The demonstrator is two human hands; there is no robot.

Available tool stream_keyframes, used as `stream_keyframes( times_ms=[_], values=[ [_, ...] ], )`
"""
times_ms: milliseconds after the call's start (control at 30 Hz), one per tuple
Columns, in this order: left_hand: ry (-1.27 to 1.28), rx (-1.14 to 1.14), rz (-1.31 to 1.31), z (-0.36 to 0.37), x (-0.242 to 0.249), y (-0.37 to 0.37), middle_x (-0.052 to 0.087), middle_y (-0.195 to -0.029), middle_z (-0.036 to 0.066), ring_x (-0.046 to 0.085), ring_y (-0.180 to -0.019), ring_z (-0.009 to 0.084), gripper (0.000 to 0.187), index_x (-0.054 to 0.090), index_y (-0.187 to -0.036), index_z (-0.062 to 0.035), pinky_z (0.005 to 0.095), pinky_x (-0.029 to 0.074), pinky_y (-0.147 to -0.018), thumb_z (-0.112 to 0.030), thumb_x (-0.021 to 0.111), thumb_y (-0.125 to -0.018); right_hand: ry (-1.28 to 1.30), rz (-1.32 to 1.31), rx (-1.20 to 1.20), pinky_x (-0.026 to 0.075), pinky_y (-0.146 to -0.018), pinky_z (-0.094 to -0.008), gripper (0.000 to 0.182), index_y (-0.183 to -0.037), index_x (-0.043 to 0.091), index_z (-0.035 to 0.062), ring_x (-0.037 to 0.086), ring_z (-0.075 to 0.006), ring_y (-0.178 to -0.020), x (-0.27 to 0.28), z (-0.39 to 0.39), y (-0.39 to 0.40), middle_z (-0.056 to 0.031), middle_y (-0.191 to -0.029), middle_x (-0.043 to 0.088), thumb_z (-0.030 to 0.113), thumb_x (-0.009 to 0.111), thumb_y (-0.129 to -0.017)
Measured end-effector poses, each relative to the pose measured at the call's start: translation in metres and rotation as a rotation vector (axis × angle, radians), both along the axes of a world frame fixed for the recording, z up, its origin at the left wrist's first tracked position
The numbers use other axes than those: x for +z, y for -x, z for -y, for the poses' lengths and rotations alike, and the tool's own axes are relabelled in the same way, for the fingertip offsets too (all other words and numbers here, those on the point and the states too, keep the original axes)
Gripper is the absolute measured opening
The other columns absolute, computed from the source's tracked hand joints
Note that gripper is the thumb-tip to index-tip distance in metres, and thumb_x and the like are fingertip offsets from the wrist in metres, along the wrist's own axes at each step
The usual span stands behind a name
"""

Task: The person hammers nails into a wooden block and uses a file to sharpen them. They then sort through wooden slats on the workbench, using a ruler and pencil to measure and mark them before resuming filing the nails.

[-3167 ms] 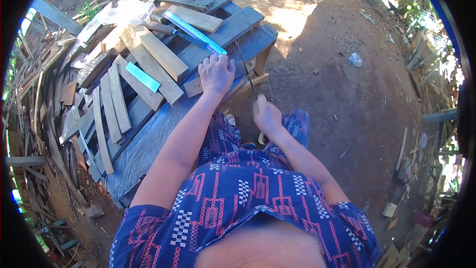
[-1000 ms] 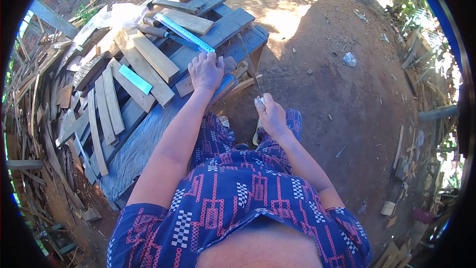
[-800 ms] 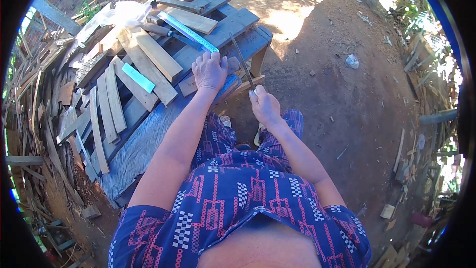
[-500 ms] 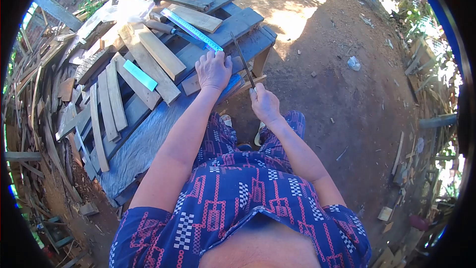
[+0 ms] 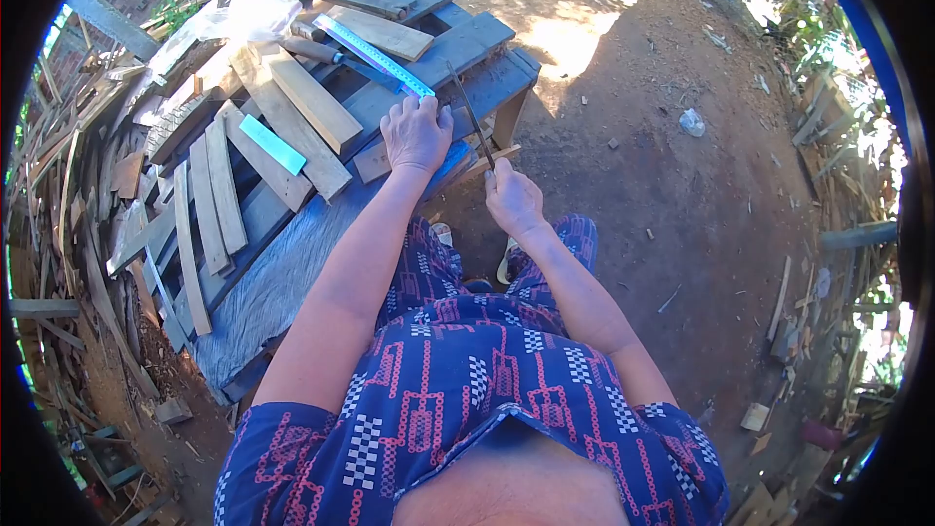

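My left hand (image 5: 414,134) presses down with bent fingers on a short piece of wood (image 5: 372,163) at the near right edge of the workbench (image 5: 292,268). In my right hand (image 5: 514,199) is a handsaw (image 5: 468,109), its long thin dark blade seen nearly edge-on. The blade points up and away, crossing beside the wood's right end; the fingers hide its handle. Just beyond my left fingertips lies a bluish ruler (image 5: 375,54). A wooden-handled tool (image 5: 314,49) rests next to it on the bench.
Several planks and strips, among them a thick board (image 5: 310,97), cover the bench. A light blue flat piece (image 5: 273,144) lies on one plank. Clear plastic (image 5: 255,18) sits at the back. Scrap wood (image 5: 88,234) is heaped at the left; a crumpled plastic scrap (image 5: 691,123) lies on the dirt.
My right hand and the handsaw have shifted slightly up and to the left. My left hand stays on the wood, and the whole view has moved a little.
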State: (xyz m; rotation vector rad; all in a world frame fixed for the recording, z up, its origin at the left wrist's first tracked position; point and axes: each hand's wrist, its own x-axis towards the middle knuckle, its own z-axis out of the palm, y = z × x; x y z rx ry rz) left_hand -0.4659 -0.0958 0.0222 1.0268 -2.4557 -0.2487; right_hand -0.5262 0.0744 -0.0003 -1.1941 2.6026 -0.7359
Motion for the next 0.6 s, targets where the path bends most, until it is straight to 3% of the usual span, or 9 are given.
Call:
stream_keyframes(
  times_ms=[233, 467, 600],
  values=[
    [-0.064, -0.004, 0.017, -0.001, 0.004, 0.0, 0.063, -0.098, 0.011, 0.057, -0.101, 0.03, 0.026, 0.067, -0.097, -0.0102, 0.0441, 0.041, -0.087, -0.034, 0.059, -0.089, -0.123, 0.043, 0.016, 0.048, -0.065, -0.0545, 0.02, -0.094, 0.049, 0.0042, 0.065, -0.0426, -0.071, 0.006, -0.058, -0.021, -0.0224, -0.072, 0.065, 0.025, 0.051, -0.095],
    [0.029, -0.002, -0.002, 0.0, 0.001, 0.001, 0.063, -0.096, 0.01, 0.058, -0.1, 0.0298, 0.026, 0.067, -0.097, -0.0101, 0.0439, 0.041, -0.087, -0.034, 0.059, -0.09, 0.04, -0.01, 0.017, 0.048, -0.068, -0.0549, 0.019, -0.092, 0.052, 0.004, 0.064, -0.0441, -0.075, -0.006, 0.022, 0.014, -0.024, -0.074, 0.065, 0.023, 0.048, -0.095],
    [-0.019, 0.003, 0.012, -0.001, 0.002, 0.0, 0.063, -0.096, 0.01, 0.058, -0.099, 0.0296, 0.026, 0.066, -0.097, -0.01, 0.0439, 0.041, -0.087, -0.034, 0.059, -0.09, 0.023, 0.022, 0.018, 0.048, -0.069, -0.0552, 0.019, -0.094, 0.05, 0.004, 0.064, -0.0449, -0.075, 0.004, -0.016, -0.005, -0.0243, -0.074, 0.064, 0.023, 0.048, -0.095]
  ],
)
